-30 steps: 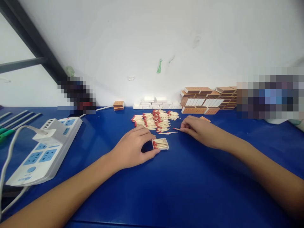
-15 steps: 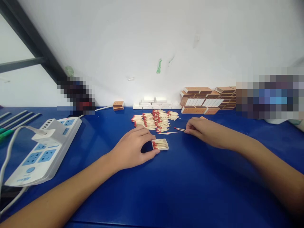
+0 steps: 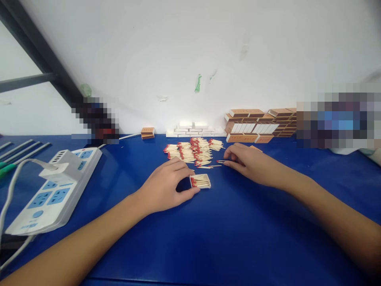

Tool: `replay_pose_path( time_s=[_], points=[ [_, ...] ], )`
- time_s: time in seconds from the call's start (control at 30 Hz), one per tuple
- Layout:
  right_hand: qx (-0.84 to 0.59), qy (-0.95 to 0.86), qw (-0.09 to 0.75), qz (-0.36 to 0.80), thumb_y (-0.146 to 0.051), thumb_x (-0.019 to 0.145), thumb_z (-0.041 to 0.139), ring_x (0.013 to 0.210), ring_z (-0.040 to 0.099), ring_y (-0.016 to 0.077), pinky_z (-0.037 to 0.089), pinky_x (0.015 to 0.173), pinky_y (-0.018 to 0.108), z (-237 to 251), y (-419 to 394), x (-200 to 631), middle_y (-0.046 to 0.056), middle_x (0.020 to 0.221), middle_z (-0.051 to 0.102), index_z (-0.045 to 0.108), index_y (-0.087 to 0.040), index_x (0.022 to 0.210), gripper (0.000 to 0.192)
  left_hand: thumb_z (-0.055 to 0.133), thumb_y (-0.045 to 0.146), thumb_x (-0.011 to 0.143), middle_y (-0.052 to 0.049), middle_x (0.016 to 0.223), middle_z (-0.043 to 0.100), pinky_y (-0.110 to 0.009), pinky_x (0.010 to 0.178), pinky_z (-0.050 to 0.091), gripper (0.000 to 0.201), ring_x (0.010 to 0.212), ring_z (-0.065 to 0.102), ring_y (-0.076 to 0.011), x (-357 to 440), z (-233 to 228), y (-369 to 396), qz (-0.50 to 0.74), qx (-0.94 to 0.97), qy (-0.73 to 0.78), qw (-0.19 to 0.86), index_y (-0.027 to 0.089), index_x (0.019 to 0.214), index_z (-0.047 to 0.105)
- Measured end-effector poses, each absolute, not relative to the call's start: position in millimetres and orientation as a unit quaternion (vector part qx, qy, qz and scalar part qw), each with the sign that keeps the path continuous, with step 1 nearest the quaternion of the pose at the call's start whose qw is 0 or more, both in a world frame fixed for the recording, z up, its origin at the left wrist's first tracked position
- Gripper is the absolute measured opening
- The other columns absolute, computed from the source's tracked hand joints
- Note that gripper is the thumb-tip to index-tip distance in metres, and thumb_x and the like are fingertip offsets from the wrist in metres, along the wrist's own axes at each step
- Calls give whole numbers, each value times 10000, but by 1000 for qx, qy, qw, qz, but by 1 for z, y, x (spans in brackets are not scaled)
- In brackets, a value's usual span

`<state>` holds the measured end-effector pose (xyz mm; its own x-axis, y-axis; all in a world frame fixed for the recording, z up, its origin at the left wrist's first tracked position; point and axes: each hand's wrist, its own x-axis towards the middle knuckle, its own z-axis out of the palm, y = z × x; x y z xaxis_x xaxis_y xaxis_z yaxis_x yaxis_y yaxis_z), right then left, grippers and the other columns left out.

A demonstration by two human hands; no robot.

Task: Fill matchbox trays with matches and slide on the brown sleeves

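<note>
My left hand grips a small white matchbox tray at its left end, thumb on the near side and fingers on the far side. Red-headed matches lie in the tray, heads to the left. My right hand rests low over the table, thumb and index finger apart around a couple of loose matches; their tail ends are hidden by the fingers. A large heap of matches is spread behind the tray, with a few single ones at its front edge.
White trays are stacked against the wall. To their right stands a wall of brown matchboxes; two more matchboxes sit at the left. A flat brown piece lies behind my right hand. A power strip occupies the blue table's left side.
My right hand has slid left along the loose matches, and its thumb and index finger have spread. The matches there look unmoved. My left hand and the tray stay in place.
</note>
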<state>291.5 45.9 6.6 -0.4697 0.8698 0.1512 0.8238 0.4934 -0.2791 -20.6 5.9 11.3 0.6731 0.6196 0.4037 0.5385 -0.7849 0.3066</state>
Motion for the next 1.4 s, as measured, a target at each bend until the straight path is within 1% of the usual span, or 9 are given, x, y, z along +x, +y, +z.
replay_pose_path(
  time_s=[0.2, 0.33, 0.43, 0.6, 0.77, 0.93, 1.07, 1.17, 1.4],
  points=[
    [-481, -858, 152, 99, -373, 1041, 444, 802, 609, 219, 444, 695, 331, 0, 50, 290, 75, 916, 624, 589, -219, 883, 264, 725, 379, 951, -88, 1015, 757, -445, 942, 570, 273, 1000, 675, -263, -20, 12, 6, 251, 912, 315, 84, 151, 1101, 733],
    [-485, -855, 153, 102, -395, 1051, 443, 799, 614, 217, 446, 703, 335, 4, 47, 290, 77, 932, 636, 592, -217, 900, 277, 731, 382, 944, -92, 1030, 754, -448, 950, 569, 277, 1015, 675, -268, -22, 11, 7, 251, 910, 321, 83, 160, 1110, 732],
    [-487, -851, 171, 99, -400, 1059, 467, 789, 612, 212, 437, 693, 327, 16, 36, 282, 63, 918, 650, 597, -222, 938, 251, 739, 384, 937, -97, 1034, 752, -449, 952, 568, 289, 1017, 673, -269, -22, 11, 7, 249, 909, 324, 77, 158, 1117, 735],
    [-458, -862, 187, 111, -332, 1072, 495, 749, 620, 180, 434, 637, 303, 29, 3, 249, 44, 950, 663, 578, -218, 963, 179, 731, 385, 945, -92, 1010, 744, -438, 935, 563, 276, 991, 666, -263, -19, 11, 3, 256, 909, 321, 70, 152, 1093, 731],
    [-414, -892, 173, 44, -239, 1047, 559, 733, 651, 180, 466, 622, 310, 23, -13, 222, 50, 976, 668, 593, -187, 988, 85, 731, 376, 944, -81, 959, 725, -418, 895, 560, 253, 955, 654, -255, -17, 12, 1, 257, 913, 310, 68, 149, 1056, 721],
    [-382, -906, 185, -9, -244, 1044, 571, 746, 667, 191, 477, 612, 309, 23, -13, 223, 58, 961, 669, 608, -176, 1008, 85, 723, 359, 952, -70, 945, 730, -412, 886, 561, 219, 935, 654, -246, -17, 13, 1, 265, 913, 302, 71, 159, 1041, 717],
    [-377, -909, 179, 22, -203, 1020, 580, 738, 656, 177, 490, 631, 301, 24, -9, 233, 55, 959, 657, 624, -195, 964, 72, 733, 379, 945, -83, 976, 738, -424, 900, 567, 257, 962, 658, -257, -18, 14, 1, 260, 913, 307, 72, 152, 1063, 719],
    [-381, -906, 180, 42, -196, 1015, 573, 725, 645, 171, 487, 630, 297, 21, -7, 233, 53, 943, 659, 629, -198, 944, 91, 723, 381, 951, -81, 985, 742, -430, 904, 569, 239, 974, 662, -260, -18, 13, 1, 252, 914, 308, 79, 166, 1056, 720],
    [-388, -888, 234, 78, -223, 1020, 573, 724, 625, 169, 454, 625, 289, 16, -5, 230, 38, 879, 660, 643, -203, 938, 110, 726, 363, 947, -81, 995, 742, -430, 911, 567, 228, 982, 667, -259, -18, 15, 1, 240, 915, 311, 94, 170, 1068, 721]
  ],
)
